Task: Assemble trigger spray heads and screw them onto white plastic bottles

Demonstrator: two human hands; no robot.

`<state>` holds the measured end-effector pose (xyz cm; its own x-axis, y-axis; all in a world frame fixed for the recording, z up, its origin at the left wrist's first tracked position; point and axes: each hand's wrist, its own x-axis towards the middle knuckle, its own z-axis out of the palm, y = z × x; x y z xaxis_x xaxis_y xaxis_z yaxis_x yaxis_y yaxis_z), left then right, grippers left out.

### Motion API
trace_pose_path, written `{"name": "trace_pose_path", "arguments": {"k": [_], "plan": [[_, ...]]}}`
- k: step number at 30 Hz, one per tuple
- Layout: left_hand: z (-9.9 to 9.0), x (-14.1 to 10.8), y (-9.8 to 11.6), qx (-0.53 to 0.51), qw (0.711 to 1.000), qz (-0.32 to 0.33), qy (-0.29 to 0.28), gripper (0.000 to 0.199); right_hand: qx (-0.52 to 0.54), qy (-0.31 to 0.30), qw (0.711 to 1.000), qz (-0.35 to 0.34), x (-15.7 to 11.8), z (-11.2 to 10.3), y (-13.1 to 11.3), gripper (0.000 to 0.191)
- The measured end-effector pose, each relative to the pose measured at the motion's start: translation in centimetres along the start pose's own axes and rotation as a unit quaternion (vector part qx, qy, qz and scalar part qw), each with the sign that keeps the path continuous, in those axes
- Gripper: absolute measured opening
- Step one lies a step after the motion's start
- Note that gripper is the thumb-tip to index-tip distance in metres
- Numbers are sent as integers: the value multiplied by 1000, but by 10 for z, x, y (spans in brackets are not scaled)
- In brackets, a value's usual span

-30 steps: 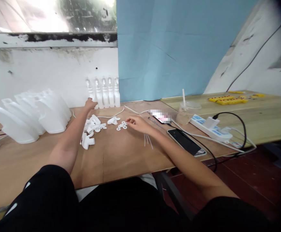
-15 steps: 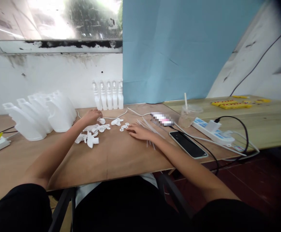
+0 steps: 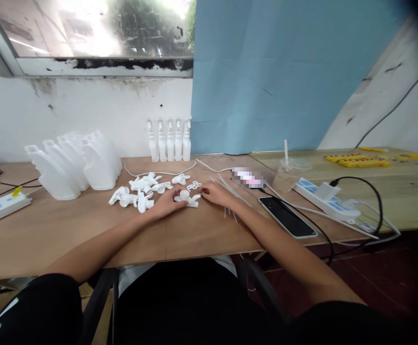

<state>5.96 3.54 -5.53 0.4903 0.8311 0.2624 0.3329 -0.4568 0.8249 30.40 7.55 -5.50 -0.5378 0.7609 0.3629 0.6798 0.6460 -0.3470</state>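
Observation:
My left hand [image 3: 169, 203] is closed around a white trigger spray head [image 3: 190, 199], held low at the middle of the table. Just right of it, my right hand [image 3: 214, 192] has its fingers bent and drawn together. Whatever lies between those fingertips is too small to make out. Several small white washers [image 3: 194, 185] are scattered beyond the two hands. A loose pile of white spray heads [image 3: 146, 182] lies to the left of my left hand, and a single spray head [image 3: 180, 178] sits behind the washers. Thin clear tubes [image 3: 235, 191] lie right of my right hand.
White bottles [image 3: 61, 172] stand at the back left. Several assembled spray bottles [image 3: 171, 143] line the wall. On the right are a phone [image 3: 288, 218], a lit phone [image 3: 248, 177], a plastic cup [image 3: 286, 177] and a power strip [image 3: 323, 199] with cables. Another power strip [image 3: 4, 208] lies far left.
My left hand has come back from the spray head pile toward the middle, bringing a spray head with it. My right hand's fingers have drawn in from lying flat by the washers.

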Motion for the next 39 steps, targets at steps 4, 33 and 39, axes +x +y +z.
{"name": "trace_pose_path", "arguments": {"k": [4,33,39], "plan": [[8,0,-15,-7,1000,-2,1,41,107,10,993,55,1,4,-1,20],[0,-12,6,158,983,86,24,35,122,57,976,-170,-8,8,-50,23],[-8,-12,2,216,970,108,-10,25,122,30,978,-169,-8,7,-50,16]]}}
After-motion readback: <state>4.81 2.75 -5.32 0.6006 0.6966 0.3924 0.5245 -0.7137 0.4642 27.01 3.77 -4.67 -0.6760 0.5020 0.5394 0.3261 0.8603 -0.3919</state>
